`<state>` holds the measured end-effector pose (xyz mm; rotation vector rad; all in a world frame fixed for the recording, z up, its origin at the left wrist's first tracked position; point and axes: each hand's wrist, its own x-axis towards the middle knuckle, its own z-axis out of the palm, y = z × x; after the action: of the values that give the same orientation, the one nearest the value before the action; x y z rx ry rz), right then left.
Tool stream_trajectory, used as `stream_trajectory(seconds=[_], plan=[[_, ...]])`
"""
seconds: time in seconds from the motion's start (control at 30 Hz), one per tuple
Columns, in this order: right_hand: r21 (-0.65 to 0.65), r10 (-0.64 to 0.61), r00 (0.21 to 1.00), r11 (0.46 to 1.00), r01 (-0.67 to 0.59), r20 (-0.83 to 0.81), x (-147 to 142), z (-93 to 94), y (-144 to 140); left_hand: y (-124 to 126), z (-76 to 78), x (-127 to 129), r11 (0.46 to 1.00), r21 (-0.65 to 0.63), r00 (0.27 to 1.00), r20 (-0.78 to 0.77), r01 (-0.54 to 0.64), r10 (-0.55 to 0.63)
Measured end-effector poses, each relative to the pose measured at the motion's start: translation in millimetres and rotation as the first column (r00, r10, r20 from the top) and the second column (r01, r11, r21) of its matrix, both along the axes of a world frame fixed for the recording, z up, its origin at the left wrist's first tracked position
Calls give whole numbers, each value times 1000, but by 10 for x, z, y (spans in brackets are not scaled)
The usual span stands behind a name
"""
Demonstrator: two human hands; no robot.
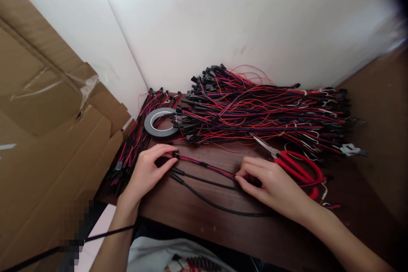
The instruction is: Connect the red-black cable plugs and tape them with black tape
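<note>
My left hand (148, 171) pinches the black connector end of a thin red-and-blue wire harness (205, 165) lying on the dark wooden table (223, 225). My right hand (270, 185) pinches the same harness further along to the right, so the wire stretches between both hands. Two black cables (204, 187) run just below it across the table, from beside my left hand towards my right wrist.
A large pile of red, blue and black wire harnesses (261, 110) fills the back of the table against the white wall. A grey tape roll (159, 122) lies at its left, red-handled scissors (295, 165) beside my right hand. A second bundle (135, 140) and flattened cardboard (47, 127) sit left.
</note>
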<state>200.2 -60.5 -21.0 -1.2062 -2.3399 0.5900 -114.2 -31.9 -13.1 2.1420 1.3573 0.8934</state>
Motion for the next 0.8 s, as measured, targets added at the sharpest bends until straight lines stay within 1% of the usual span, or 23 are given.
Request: stream_trajectory(seconds=[0.1, 0.17, 0.33, 0.47, 0.57, 0.67, 0.8], plan=[[-4, -4, 1000, 1000, 4, 0, 0, 6, -1, -3, -13, 0, 999, -40, 998, 64, 4, -1], [-5, -3, 1000, 1000, 3, 2, 3, 9, -2, -3, -20, 0, 999, -44, 997, 81, 12, -8], [4, -1, 1000, 1000, 1, -1, 4, 5, -2, 12, -7, 5, 995, 91, 998, -47, 48, -44], [12, -5, 1000, 1000, 5, 3, 2, 7, -2, 11, 13, 16, 988, 146, 998, -37, 48, -43], [13, -6, 1000, 1000, 5, 12, 2, 12, -1, 5, 19, 17, 986, 157, 998, -46, 54, -48], [26, -9, 1000, 1000, 8, 17, -1, 12, 2, 10, 14, 12, 989, 134, 997, -56, 54, -47], [38, -8, 1000, 999, 7, 14, -9, 16, 7, 24, -3, 9, 989, 142, 998, -56, 35, -28]])
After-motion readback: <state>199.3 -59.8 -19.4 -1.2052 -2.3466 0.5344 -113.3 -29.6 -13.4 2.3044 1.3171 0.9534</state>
